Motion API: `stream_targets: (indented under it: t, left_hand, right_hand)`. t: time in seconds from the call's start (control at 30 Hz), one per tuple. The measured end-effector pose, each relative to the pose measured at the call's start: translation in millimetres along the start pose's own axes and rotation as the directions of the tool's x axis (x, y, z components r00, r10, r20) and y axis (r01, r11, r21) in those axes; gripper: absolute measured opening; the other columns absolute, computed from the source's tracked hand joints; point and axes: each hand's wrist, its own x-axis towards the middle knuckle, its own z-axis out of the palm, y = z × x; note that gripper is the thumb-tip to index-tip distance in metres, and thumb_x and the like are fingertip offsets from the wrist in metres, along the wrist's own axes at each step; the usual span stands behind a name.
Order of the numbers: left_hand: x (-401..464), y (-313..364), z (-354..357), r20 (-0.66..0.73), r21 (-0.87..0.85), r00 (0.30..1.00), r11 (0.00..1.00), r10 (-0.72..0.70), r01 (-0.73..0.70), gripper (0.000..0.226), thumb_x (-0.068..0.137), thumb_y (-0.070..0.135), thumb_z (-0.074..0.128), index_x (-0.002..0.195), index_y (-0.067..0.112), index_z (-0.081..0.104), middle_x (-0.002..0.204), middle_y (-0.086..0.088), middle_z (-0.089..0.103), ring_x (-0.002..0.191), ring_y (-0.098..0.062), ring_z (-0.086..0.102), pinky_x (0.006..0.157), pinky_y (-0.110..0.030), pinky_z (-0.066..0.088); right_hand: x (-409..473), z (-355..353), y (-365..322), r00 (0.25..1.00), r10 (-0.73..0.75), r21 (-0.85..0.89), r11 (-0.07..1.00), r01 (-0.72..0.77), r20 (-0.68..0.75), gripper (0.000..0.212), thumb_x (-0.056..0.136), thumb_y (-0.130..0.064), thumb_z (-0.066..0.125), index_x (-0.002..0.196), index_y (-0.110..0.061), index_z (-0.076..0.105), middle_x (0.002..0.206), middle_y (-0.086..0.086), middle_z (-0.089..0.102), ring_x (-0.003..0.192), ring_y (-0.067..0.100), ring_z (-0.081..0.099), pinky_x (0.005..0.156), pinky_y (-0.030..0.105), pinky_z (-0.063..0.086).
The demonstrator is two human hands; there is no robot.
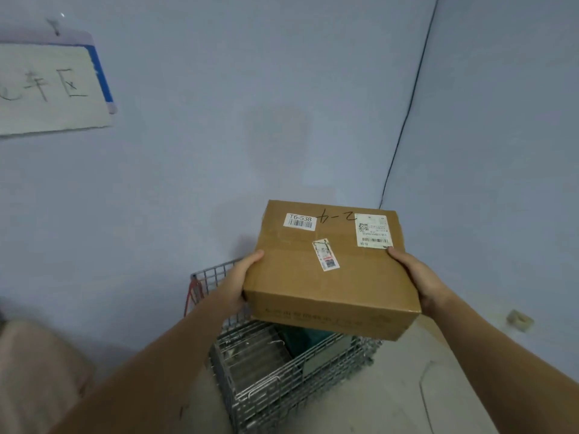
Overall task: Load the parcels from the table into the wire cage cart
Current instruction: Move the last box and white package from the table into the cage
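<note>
A brown cardboard parcel (332,270) with white barcode labels and handwritten marks is held up in the air above the wire cage cart (266,374). My left hand (239,283) grips its left side with the thumb on top. My right hand (418,280) grips its right side, thumb on the top edge. The grey metal cart stands on the floor against the wall, partly hidden by the parcel. Inside it a dark green item (305,341) shows beneath the parcel.
Pale walls meet in a corner behind the cart, with a black cable (407,114) running down it. A handwritten paper sign (50,89) hangs on the left wall. A small block (520,321) lies on the floor at right. A pale bulky thing (34,371) sits at lower left.
</note>
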Motion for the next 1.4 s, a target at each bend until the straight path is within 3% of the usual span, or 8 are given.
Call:
stream_targets:
  t: [0.2, 0.43, 0.53, 0.6, 0.77, 0.9, 0.97, 1.4]
  left_hand:
    - [60, -30, 70, 0.029, 0.063, 0.998, 0.997, -0.049, 0.047, 0.050, 0.089, 0.052, 0.070, 0.129, 0.025, 0.061, 0.114, -0.007, 0.078, 0.102, -0.031, 0.076, 0.076, -0.044, 0.062]
    - [159, -45, 110, 0.062, 0.099, 0.998, 0.995, 0.012, -0.018, 0.053, 0.083, 0.056, 0.071, 0.129, 0.033, 0.056, 0.108, 0.001, 0.078, 0.097, -0.026, 0.077, 0.071, -0.041, 0.063]
    - [204, -51, 125, 0.032, 0.082, 0.999, 0.996, -0.039, 0.036, 0.059, 0.080, 0.057, 0.075, 0.130, 0.032, 0.056, 0.119, -0.006, 0.075, 0.107, -0.034, 0.073, 0.092, -0.054, 0.059]
    - [230, -52, 133, 0.008, 0.084, 0.997, 0.994, -0.075, 0.074, 0.058, 0.080, 0.057, 0.075, 0.129, 0.033, 0.056, 0.121, -0.007, 0.075, 0.110, -0.035, 0.071, 0.099, -0.058, 0.055]
    - [287, -52, 150, -0.074, 0.106, 0.993, 0.989, -0.096, 0.104, 0.058, 0.078, 0.060, 0.076, 0.125, 0.030, 0.062, 0.106, 0.000, 0.080, 0.094, -0.026, 0.078, 0.074, -0.041, 0.064]
    - [332, -66, 150, -0.221, 0.169, 0.973, 0.980, -0.064, 0.103, 0.073, 0.073, 0.064, 0.078, 0.135, 0.027, 0.065, 0.114, -0.003, 0.078, 0.102, -0.028, 0.075, 0.094, -0.051, 0.059]
    - [352, -76, 150, -0.306, 0.177, 0.950, 0.976, -0.067, 0.126, 0.068, 0.075, 0.063, 0.078, 0.132, 0.027, 0.068, 0.105, 0.000, 0.080, 0.093, -0.024, 0.078, 0.087, -0.044, 0.061]
    - [440, -208, 142, -0.680, 0.234, 0.723, 0.899, -0.122, 0.371, 0.063, 0.082, 0.061, 0.075, 0.128, 0.020, 0.063, 0.101, 0.010, 0.070, 0.089, -0.009, 0.066, 0.070, -0.026, 0.051]
  right_hand:
    - [31, -86, 12, 0.992, 0.004, -0.006, 1.000, -0.005, -0.129, 0.076, 0.078, -0.047, 0.083, 0.138, -0.009, 0.055, 0.127, 0.020, 0.069, 0.114, 0.042, 0.069, 0.101, 0.063, 0.052]
    - [120, -140, 2, 0.986, 0.086, 0.068, 0.995, -0.076, -0.142, 0.051, 0.084, -0.044, 0.078, 0.125, -0.015, 0.070, 0.116, 0.014, 0.076, 0.103, 0.036, 0.075, 0.078, 0.047, 0.063]
    - [161, -156, -10, 0.981, 0.116, 0.063, 0.992, -0.107, -0.154, 0.047, 0.085, -0.046, 0.077, 0.121, -0.016, 0.073, 0.113, 0.014, 0.077, 0.100, 0.036, 0.076, 0.072, 0.044, 0.063]
    - [187, -166, -16, 0.978, 0.130, 0.061, 0.991, -0.121, -0.164, 0.047, 0.085, -0.047, 0.077, 0.121, -0.017, 0.073, 0.112, 0.014, 0.077, 0.099, 0.036, 0.076, 0.071, 0.045, 0.063]
    - [259, -185, -27, 0.973, 0.180, 0.047, 0.983, -0.175, -0.144, 0.042, 0.088, -0.047, 0.074, 0.121, -0.020, 0.072, 0.110, 0.012, 0.078, 0.096, 0.035, 0.077, 0.069, 0.044, 0.063]
    - [327, -195, -24, 0.972, 0.216, -0.016, 0.976, -0.218, -0.090, 0.040, 0.092, -0.048, 0.069, 0.123, -0.023, 0.071, 0.111, 0.011, 0.078, 0.097, 0.033, 0.077, 0.068, 0.043, 0.063]
    - [365, -199, -20, 0.970, 0.235, -0.058, 0.970, -0.238, -0.056, 0.036, 0.095, -0.047, 0.066, 0.124, -0.026, 0.071, 0.110, 0.009, 0.079, 0.096, 0.030, 0.077, 0.066, 0.040, 0.063]
    - [556, -201, 100, 0.895, 0.444, -0.607, 0.725, -0.326, 0.050, 0.058, 0.101, -0.047, 0.056, 0.151, -0.019, 0.045, 0.141, 0.008, 0.059, 0.119, 0.029, 0.060, 0.112, 0.047, 0.043]
